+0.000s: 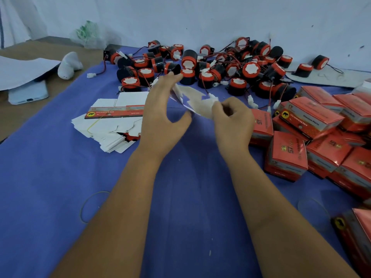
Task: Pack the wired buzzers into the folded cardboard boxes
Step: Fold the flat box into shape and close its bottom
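Note:
A flat, unfolded cardboard box blank point(193, 102), white side up, hangs blurred above the blue cloth between my hands. My right hand point(230, 119) pinches its right end with curled fingers. My left hand point(162, 111) is spread wide with straight fingers just left of the blank, its fingertips near the blank's upper left corner. A heap of black and red wired buzzers point(200, 65) lies behind my hands. A stack of flat box blanks point(112, 121) sits to the left. Folded red boxes point(313, 133) are piled on the right.
A blue cloth point(60, 187) covers the work surface. A phone point(28, 95) lies under white paper at the far left, next to a white crumpled object point(69, 65). A plastic bag point(90, 35) rests against the wall. Rubber bands point(90, 205) lie on the cloth.

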A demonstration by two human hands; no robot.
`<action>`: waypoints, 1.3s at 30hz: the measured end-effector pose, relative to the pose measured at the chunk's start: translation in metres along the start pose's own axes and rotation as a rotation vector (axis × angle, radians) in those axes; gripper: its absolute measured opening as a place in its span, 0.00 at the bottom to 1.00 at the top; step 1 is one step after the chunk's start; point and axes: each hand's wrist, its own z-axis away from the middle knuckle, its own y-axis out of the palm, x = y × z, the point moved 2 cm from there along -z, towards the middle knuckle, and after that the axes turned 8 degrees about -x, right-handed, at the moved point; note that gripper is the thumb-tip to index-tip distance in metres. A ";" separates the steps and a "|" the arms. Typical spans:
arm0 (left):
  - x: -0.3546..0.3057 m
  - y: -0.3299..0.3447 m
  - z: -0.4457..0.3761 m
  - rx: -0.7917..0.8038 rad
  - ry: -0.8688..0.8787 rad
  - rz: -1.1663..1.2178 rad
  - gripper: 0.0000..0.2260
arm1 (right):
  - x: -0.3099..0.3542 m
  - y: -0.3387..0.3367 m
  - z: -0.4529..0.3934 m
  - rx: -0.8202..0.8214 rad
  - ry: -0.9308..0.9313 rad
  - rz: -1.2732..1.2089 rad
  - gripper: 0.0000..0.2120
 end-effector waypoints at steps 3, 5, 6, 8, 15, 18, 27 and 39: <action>-0.002 0.008 0.003 0.174 0.112 -0.128 0.31 | 0.003 -0.002 -0.004 -0.128 0.112 -0.132 0.15; -0.005 0.012 0.005 0.205 0.116 -0.130 0.30 | 0.005 -0.004 -0.005 -0.190 0.181 -0.249 0.15; -0.007 0.011 0.004 0.174 0.099 -0.090 0.28 | 0.007 -0.005 -0.005 -0.208 0.201 -0.320 0.13; -0.012 0.009 0.003 0.096 0.031 0.009 0.25 | 0.009 -0.006 -0.005 -0.193 0.214 -0.449 0.11; -0.016 0.006 0.000 0.080 -0.309 0.338 0.16 | 0.013 0.004 0.005 0.227 0.200 -0.599 0.14; -0.016 0.007 -0.001 0.062 -0.379 0.377 0.17 | 0.011 0.002 0.003 0.198 0.205 -0.539 0.10; -0.011 0.018 0.004 0.049 -0.573 0.593 0.18 | 0.015 0.010 0.009 0.246 0.222 -0.417 0.05; -0.006 0.021 0.003 0.248 -0.601 0.638 0.20 | 0.006 0.010 0.006 0.298 0.253 -0.266 0.22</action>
